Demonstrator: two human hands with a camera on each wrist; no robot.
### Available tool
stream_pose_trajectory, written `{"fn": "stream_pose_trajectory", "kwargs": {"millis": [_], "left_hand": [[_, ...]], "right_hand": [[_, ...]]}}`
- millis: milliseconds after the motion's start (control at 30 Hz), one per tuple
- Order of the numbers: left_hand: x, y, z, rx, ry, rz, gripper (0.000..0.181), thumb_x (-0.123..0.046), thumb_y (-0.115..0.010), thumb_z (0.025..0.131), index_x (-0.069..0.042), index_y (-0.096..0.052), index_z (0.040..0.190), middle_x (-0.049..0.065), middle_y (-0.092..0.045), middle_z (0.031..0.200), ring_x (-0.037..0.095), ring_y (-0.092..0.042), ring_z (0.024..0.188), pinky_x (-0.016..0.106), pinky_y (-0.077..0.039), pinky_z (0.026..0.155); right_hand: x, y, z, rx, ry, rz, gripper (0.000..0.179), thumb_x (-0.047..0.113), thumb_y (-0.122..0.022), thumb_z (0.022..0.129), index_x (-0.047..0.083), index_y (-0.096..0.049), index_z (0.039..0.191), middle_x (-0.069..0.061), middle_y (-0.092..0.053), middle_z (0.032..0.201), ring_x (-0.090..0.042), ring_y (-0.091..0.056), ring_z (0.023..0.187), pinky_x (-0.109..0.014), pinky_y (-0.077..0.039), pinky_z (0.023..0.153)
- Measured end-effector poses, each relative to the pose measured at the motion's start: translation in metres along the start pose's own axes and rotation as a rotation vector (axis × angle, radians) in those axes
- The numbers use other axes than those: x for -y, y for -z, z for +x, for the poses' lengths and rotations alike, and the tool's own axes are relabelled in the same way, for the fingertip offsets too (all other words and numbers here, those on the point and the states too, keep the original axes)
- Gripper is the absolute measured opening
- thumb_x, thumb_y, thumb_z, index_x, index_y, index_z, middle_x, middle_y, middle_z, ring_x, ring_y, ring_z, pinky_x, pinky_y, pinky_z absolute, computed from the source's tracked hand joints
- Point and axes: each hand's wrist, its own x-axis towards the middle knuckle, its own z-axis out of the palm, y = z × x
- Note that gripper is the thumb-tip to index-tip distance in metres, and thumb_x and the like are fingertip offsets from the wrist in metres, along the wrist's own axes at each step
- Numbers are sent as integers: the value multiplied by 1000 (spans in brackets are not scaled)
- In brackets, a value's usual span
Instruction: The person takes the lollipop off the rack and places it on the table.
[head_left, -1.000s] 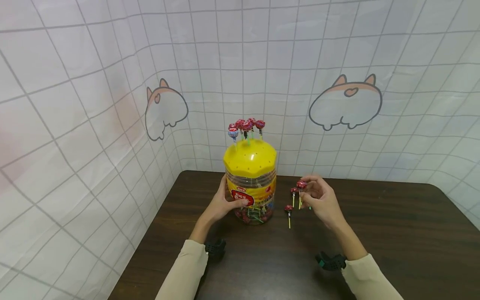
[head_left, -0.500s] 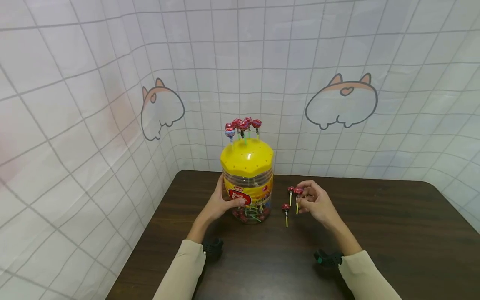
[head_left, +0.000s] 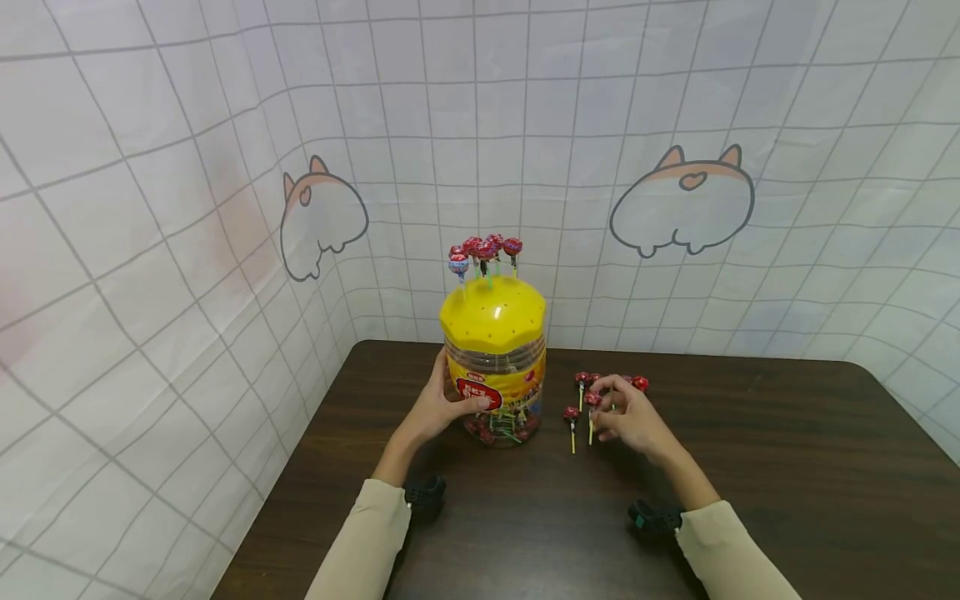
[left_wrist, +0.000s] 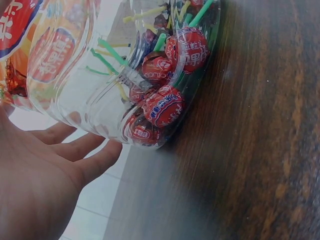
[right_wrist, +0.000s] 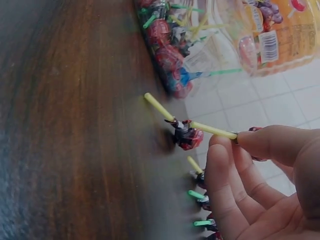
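Observation:
A clear plastic jar (head_left: pixel 495 375) with a yellow domed lid (head_left: pixel 495 312) stands on the table, wrapped lollipops (left_wrist: pixel 162 105) visible in its lower part. My left hand (head_left: pixel 438 408) grips its left side, thumb across the front label; in the left wrist view the fingers reach behind the jar. To the right, my right hand (head_left: pixel 633 421) pinches a red-wrapped lollipop (head_left: pixel 592 401) by its yellow stick (right_wrist: pixel 215 131) between thumb and finger. Just left of it lies another red lollipop (head_left: pixel 572 414). Several red and blue-white lollipops (head_left: pixel 486 250) stand upright in the lid's holes.
More loose lollipops (head_left: pixel 640 383) lie in a row behind my right hand, some partly hidden by it. The dark wood table (head_left: pixel 787 467) extends to the right. A white grid-patterned curtain (head_left: pixel 540 125) hangs behind and to the left.
My right hand has drawn the pinched lollipop towards me, away from the row, and lollipops behind it now show. My left hand keeps its grip on the jar.

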Motion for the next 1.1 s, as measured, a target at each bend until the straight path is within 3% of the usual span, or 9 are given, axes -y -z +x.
{"fn": "stream_pose_trajectory", "kwargs": {"millis": [400,1100], "left_hand": [[-1,0,-1,10,2,-13,109,-36,-82,88,-44,-2,162,3,-34,161,33,-43,145,59,-41,116],[1,1,-1,18,-8,-19,109,-36,-83,87,-47,-3,160,4,-40,157,34,-49,140,57,-47,111]], "right_hand": [[-6,-6,0,75,-40,-31,39,-5,-60,98,-2,-45,134,-22,-65,94,-27,-69,82,-41,-62,69],[-17,-7,3,25,-19,-193,34,1,-69,95,3,-55,126,-17,-67,90,-20,-61,71,-32,-51,52]]}}
